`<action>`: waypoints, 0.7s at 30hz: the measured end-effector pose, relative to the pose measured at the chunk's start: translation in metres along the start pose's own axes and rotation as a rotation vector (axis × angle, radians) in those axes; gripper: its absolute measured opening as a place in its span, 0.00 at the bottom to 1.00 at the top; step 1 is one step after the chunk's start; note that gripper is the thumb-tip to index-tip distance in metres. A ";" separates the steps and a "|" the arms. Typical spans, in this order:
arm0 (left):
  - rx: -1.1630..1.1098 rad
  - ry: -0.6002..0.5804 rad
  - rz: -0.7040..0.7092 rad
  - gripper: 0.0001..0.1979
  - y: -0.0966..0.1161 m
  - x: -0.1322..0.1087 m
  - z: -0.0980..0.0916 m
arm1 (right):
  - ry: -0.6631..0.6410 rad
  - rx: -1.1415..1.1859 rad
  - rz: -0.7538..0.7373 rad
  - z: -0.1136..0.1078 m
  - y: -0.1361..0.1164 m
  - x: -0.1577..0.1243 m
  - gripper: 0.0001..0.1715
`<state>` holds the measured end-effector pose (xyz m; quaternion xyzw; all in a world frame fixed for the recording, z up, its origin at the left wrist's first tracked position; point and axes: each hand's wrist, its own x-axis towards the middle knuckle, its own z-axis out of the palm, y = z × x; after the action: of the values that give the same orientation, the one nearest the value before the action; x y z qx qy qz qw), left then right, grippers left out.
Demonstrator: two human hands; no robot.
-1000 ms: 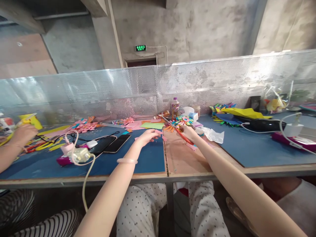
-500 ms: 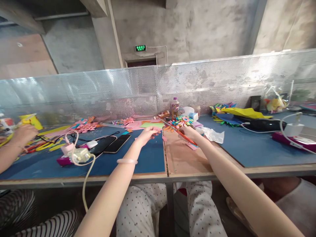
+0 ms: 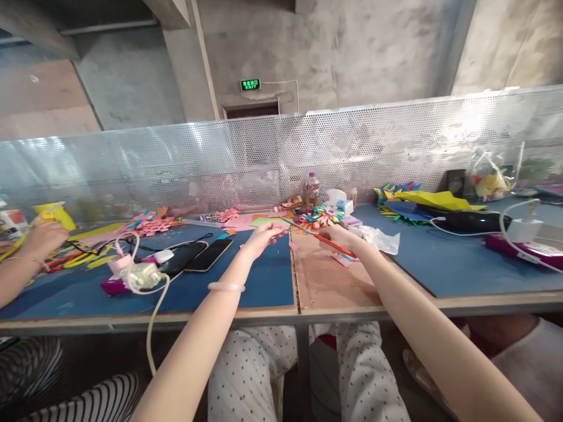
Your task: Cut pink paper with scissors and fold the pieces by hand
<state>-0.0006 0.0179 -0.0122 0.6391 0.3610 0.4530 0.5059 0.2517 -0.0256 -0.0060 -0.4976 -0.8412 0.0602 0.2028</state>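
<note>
My right hand is closed round the orange handles of a pair of scissors. The blades point left, toward my left hand. That hand is held just above the table with its fingers pinched together. Whatever may be between its fingertips is too small to make out. Behind the left hand lie sheets of green paper and pink paper. A multicoloured paper flower lies just beyond the right hand. Under the scissors' handles is a pink paper scrap.
Left of me are a phone and a power strip with plugs. A bottle stands by the perforated metal screen. Crumpled white plastic lies to the right. Another person's hand is at far left.
The scissors have turned in my right hand, so their blades lie flatter and the tips reach nearer my left hand. My left hand has barely moved.
</note>
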 end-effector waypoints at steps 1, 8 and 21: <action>0.005 -0.003 0.011 0.14 0.000 0.000 0.001 | -0.010 0.022 -0.009 0.000 0.001 0.000 0.05; 0.063 -0.003 0.068 0.15 0.003 0.000 0.005 | -0.042 0.081 -0.035 -0.002 0.005 0.000 0.06; 0.133 0.020 0.094 0.14 0.002 0.001 0.003 | -0.084 0.103 -0.046 -0.004 0.005 0.000 0.06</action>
<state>0.0024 0.0174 -0.0099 0.6830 0.3650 0.4577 0.4369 0.2571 -0.0235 -0.0042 -0.4640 -0.8560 0.1195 0.1939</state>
